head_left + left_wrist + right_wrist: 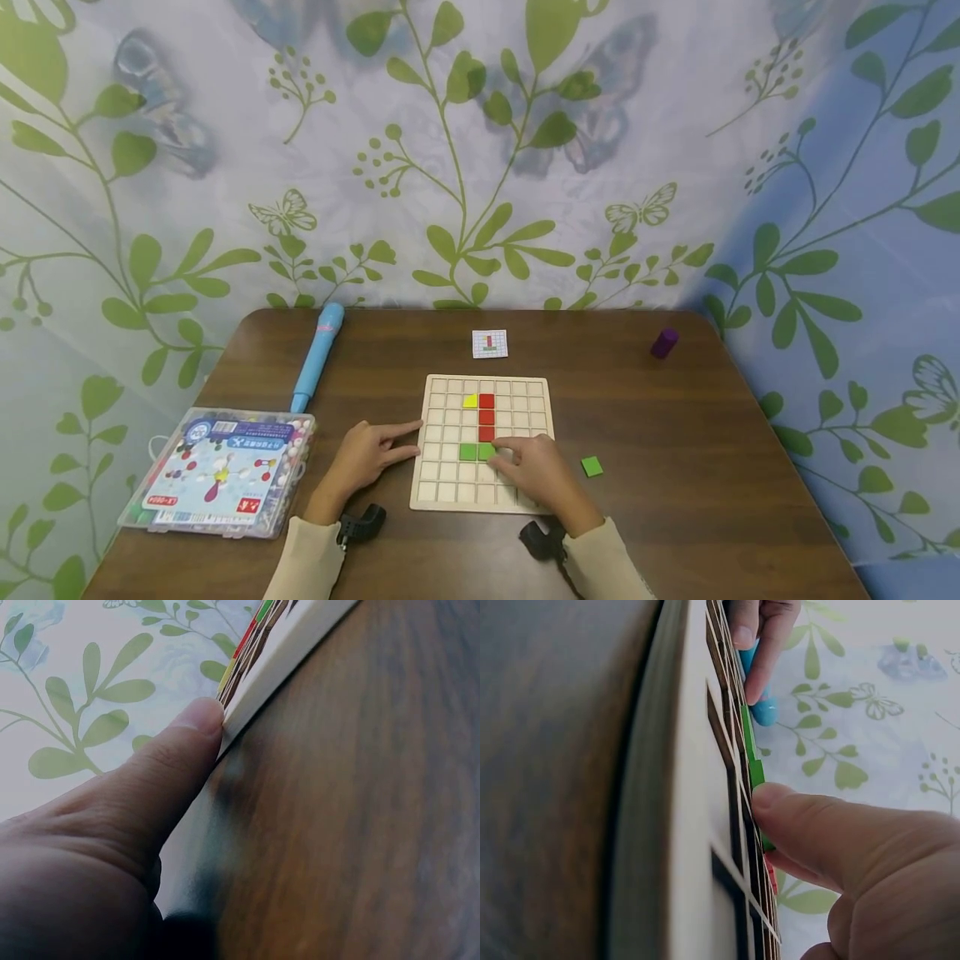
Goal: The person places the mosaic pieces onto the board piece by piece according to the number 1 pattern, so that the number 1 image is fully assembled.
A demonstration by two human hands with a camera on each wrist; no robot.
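A wooden grid board (442, 492) lies mid-table with a column of red tiles (487, 417), a yellow tile (470, 401) left of the top red one, and a green tile (467, 452) low in the grid. My right hand (536, 471) pinches a second green tile (485, 451) between thumb and index finger, just under the red column and beside the first green one. In the right wrist view the thumb presses against that green tile (757, 774). My left hand (367, 454) steadies the board's left edge with extended fingers; its thumb (199, 716) touches the rim.
One loose green tile (592, 466) lies right of the board. Behind the board is a small pattern card (490, 344). A blue microphone-shaped object (318, 354) and a clear plastic case (221, 471) sit at left, a purple cylinder (664, 342) at far right.
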